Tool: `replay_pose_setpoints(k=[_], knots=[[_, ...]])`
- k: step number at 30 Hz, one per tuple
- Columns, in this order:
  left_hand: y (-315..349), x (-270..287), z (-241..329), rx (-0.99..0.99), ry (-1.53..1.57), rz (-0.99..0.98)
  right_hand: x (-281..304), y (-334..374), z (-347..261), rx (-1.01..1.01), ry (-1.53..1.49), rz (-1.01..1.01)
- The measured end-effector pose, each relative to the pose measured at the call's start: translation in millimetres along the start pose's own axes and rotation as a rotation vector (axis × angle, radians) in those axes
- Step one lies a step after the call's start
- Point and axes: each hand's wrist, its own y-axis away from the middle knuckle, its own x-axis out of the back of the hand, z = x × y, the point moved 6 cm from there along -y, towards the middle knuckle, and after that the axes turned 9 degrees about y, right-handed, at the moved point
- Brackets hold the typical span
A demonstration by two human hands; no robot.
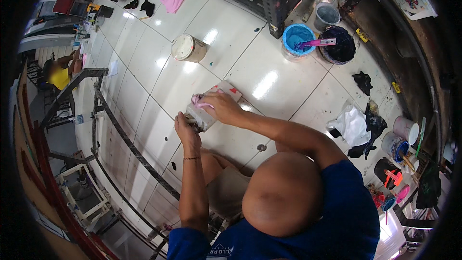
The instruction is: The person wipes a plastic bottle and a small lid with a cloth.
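Note:
A greyish-white boxy thing with red patches [228, 88] is low over the tiled floor in front of me; I cannot make out its exact kind. My left hand [186, 128] grips its near left end, fingers partly hidden behind it. On its upper side my right hand [222, 108] presses a crumpled pink cloth [198, 100], the fingers closed around the rag. Something dark shows at the box's near end, beside the left fingers. A short way beyond stands a pale, round, lidded tub [184, 48].
Far right, a blue paint bucket [294, 38] holding a pink-handled tool [321, 42] stands beside a dark-stained bucket [344, 48]. White cloth [352, 125] and black rags lie right. A metal frame [130, 135] runs along the left. A person in yellow [61, 78] sits far left.

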Motion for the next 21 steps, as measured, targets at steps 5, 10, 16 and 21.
replay_pose_setpoints(k=[5,10,16,21], knots=[[3,52,-35,-0.03,0.046,0.099,45,17,101,-0.486,0.184,-0.3],[12,74,-57,0.103,-0.013,0.2,71,31,104,-0.509,0.073,0.114],[17,65,-56,0.052,-0.073,0.175,49,28,112,-0.573,-0.182,-0.2],[11,70,-57,0.032,-0.072,0.16,25,27,92,-0.526,-0.092,-0.223]])
